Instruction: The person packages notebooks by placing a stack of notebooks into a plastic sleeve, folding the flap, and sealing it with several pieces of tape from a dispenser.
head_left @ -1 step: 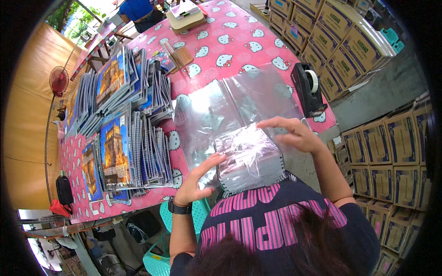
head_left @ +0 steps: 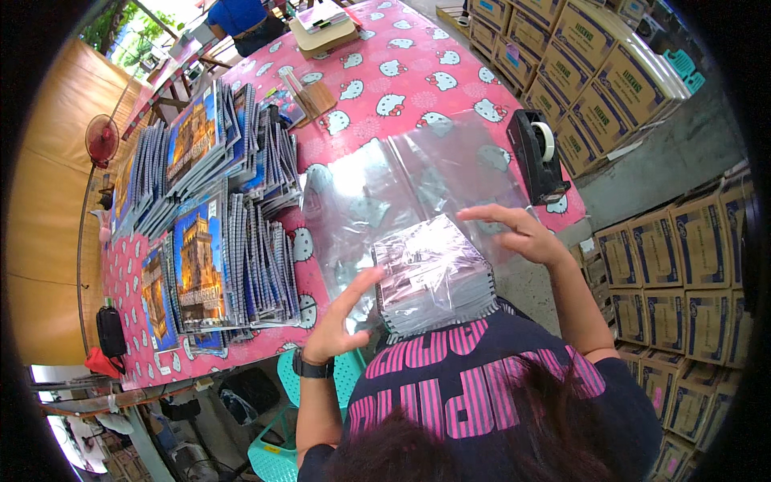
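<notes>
A stack of spiral-bound notebooks (head_left: 438, 277) wrapped in clear shiny plastic sits at the table's near edge, right in front of my body. Its coil bindings show along the near and right sides. My left hand (head_left: 341, 317) hovers at the stack's left side, fingers spread and holding nothing. On the other side, my right hand (head_left: 522, 233) is raised by the far right corner with its fingers apart, also with nothing in it. Beneath and beyond the stack lie large clear plastic sheets or bags (head_left: 418, 173), spread flat on the pink patterned tablecloth.
Piles of spiral notebooks (head_left: 197, 265) with building pictures on their covers fill the table's left side. A black tape dispenser (head_left: 536, 157) stands at the right edge. Cardboard boxes (head_left: 662, 241) are stacked on the right. A green plastic chair (head_left: 277, 458) stands below the table.
Both hands have drawn slightly outward from the wrapped stack, the left to the left and the right to the right. The stack has stayed in place.
</notes>
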A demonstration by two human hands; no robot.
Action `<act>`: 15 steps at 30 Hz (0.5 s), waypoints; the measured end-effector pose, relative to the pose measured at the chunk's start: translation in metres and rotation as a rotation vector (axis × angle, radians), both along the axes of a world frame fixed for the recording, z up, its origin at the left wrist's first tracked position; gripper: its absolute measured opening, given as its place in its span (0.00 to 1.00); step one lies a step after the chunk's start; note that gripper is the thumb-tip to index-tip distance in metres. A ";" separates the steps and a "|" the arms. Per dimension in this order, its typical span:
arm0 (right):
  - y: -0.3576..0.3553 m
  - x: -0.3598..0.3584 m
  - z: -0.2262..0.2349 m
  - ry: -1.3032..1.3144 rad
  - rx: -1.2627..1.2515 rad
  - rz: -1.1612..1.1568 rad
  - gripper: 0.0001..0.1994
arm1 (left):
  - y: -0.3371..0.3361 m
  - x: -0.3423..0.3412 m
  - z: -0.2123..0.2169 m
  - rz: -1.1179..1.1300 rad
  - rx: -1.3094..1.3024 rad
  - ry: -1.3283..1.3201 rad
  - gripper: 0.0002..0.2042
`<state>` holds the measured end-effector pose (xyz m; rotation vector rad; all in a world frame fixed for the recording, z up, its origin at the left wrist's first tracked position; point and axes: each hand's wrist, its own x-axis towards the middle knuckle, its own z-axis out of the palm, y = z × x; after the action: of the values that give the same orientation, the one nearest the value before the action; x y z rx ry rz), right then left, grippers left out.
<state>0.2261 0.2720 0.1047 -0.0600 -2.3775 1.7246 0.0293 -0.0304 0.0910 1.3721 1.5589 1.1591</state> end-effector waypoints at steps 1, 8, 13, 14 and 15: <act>0.006 0.011 -0.017 -0.034 0.143 0.066 0.35 | -0.004 0.013 -0.005 0.158 -0.057 0.214 0.42; -0.021 -0.017 -0.030 -0.109 -0.086 -0.021 0.42 | 0.045 0.009 -0.033 0.421 0.146 0.054 0.37; 0.007 -0.060 -0.017 -0.086 -0.057 0.010 0.39 | 0.067 -0.041 0.004 0.284 0.110 -0.277 0.31; 0.009 -0.062 -0.016 -0.096 -0.038 0.019 0.40 | 0.070 -0.052 0.009 0.232 0.109 -0.349 0.29; 0.009 -0.065 -0.017 -0.111 -0.022 0.037 0.41 | 0.071 -0.060 0.012 0.190 0.105 -0.425 0.26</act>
<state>0.1608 0.2807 0.0873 -0.1183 -2.4516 1.8095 -0.0309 0.0409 0.1031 0.9705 1.3531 1.5514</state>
